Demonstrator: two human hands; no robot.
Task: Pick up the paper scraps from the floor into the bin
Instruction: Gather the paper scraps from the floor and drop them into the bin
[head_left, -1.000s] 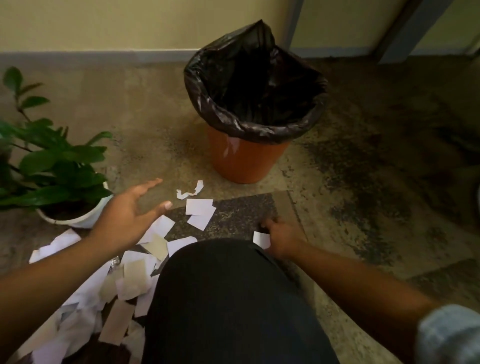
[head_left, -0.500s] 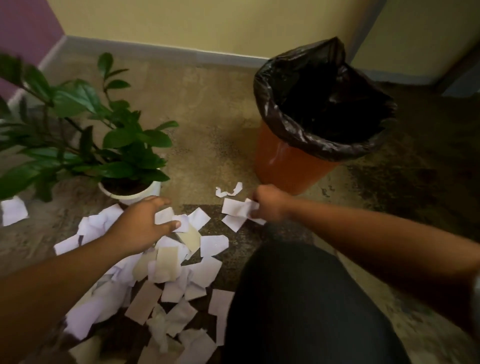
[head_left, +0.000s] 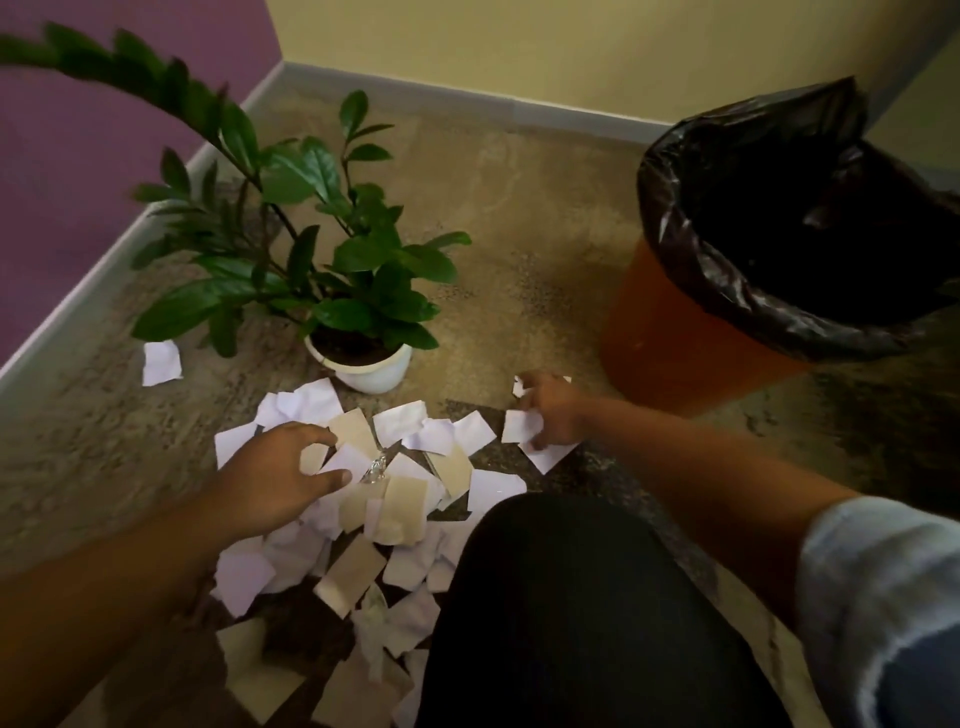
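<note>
Several white and tan paper scraps (head_left: 405, 499) lie in a heap on the floor in front of my knee. My left hand (head_left: 280, 475) rests on the heap, its fingers curled around a white scrap and a tan one. Farther right, my right hand (head_left: 550, 410) is closed on white scraps (head_left: 519, 425) near the bin's base. The orange bin (head_left: 670, 343), lined with a black bag (head_left: 727, 280), stands at the right, its mouth open. One lone white scrap (head_left: 162, 362) lies at the far left by the wall.
A potted green plant in a white pot (head_left: 371, 371) stands just behind the heap. A purple wall with a grey skirting board (head_left: 104, 270) runs along the left. My dark-trousered knee (head_left: 566, 613) covers the lower middle.
The view has swung left, so the bin now sits at the right edge. My left hand has curled around scraps on the heap. My right hand has gathered more white scraps by the bin.
</note>
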